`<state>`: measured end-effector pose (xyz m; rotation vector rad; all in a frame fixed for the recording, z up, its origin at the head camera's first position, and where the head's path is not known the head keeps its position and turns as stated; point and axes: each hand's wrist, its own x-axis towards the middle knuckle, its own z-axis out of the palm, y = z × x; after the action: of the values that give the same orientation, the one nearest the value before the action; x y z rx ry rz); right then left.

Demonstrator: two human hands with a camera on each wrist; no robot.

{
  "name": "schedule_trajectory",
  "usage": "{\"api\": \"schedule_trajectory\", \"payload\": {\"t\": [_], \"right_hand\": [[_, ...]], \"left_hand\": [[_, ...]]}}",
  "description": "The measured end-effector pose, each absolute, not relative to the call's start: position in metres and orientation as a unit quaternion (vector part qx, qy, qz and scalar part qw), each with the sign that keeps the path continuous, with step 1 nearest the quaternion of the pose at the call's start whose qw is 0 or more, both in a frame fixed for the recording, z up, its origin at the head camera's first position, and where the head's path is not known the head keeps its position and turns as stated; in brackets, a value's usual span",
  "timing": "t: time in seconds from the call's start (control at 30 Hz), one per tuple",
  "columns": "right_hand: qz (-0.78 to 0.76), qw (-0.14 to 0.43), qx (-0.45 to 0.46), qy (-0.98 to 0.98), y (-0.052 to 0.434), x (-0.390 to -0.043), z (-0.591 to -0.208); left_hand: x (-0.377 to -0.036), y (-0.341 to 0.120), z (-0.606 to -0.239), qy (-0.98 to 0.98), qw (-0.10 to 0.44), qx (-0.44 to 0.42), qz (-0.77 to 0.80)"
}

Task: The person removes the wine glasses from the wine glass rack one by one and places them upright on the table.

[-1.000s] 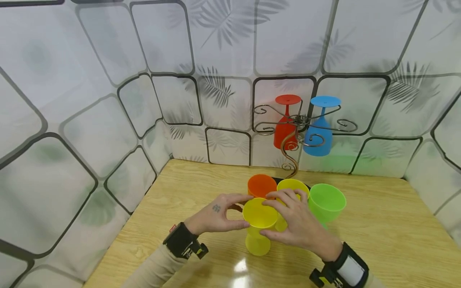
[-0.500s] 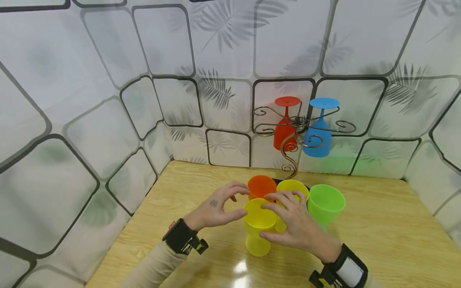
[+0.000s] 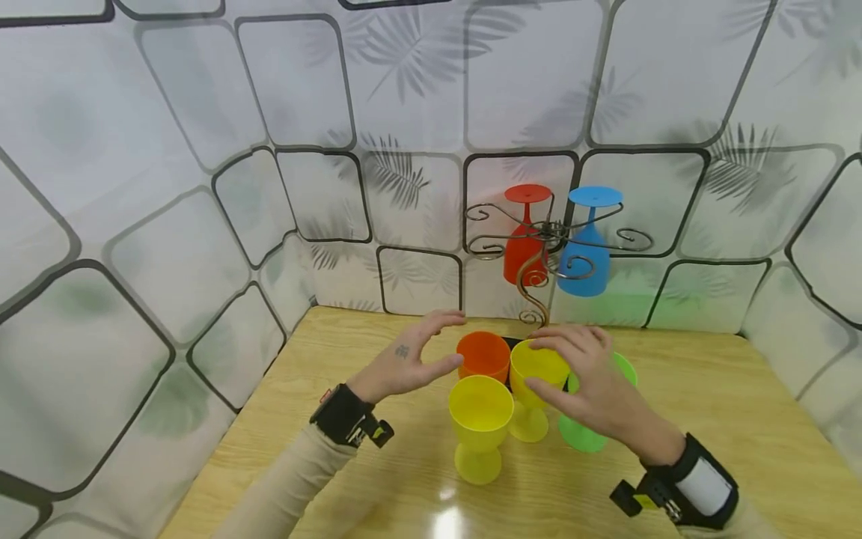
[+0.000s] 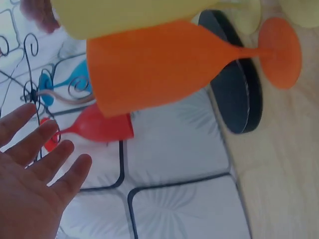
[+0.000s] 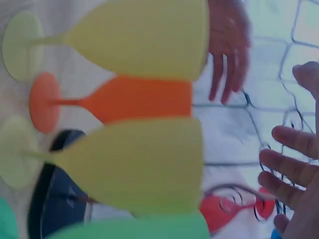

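Observation:
Several plastic goblets stand upright on the table: a yellow goblet (image 3: 481,404) in front, an orange goblet (image 3: 483,353) behind it, a second yellow goblet (image 3: 528,423) beside that, and a green goblet (image 3: 584,436) to the right. My left hand (image 3: 407,361) hovers left of the orange goblet, fingers spread and holding nothing. Over the second yellow and green goblets is my right hand (image 3: 595,385), its fingers loosely bent and hiding part of both rims. In the right wrist view, a gap shows between my right fingers (image 5: 294,169) and the goblet rims.
A curly metal stemware rack (image 3: 548,232) rises at the back, with a red goblet (image 3: 527,251) and a blue goblet (image 3: 589,258) hanging upside down from it. Its black base (image 4: 237,84) sits behind the standing goblets. Patterned fabric walls (image 3: 417,195) enclose the wooden table (image 3: 350,337).
Both hands have come off the front yellow goblet. The left has drawn back up and leftward; the right has moved right and up over the rear goblets. The front goblet stays standing.

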<state>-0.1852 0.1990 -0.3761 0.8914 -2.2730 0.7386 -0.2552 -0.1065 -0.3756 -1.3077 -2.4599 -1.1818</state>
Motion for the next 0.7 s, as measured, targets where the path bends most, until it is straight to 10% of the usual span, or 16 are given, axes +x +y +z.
{"api": "schedule_trajectory", "payload": {"t": [0.7], "right_hand": [[0.266, 0.134, 0.096, -0.950, 0.293, -0.282, -0.334]], "left_hand": [[-0.328, -0.084, -0.341, -0.870, 0.017, -0.315, -0.380]]}}
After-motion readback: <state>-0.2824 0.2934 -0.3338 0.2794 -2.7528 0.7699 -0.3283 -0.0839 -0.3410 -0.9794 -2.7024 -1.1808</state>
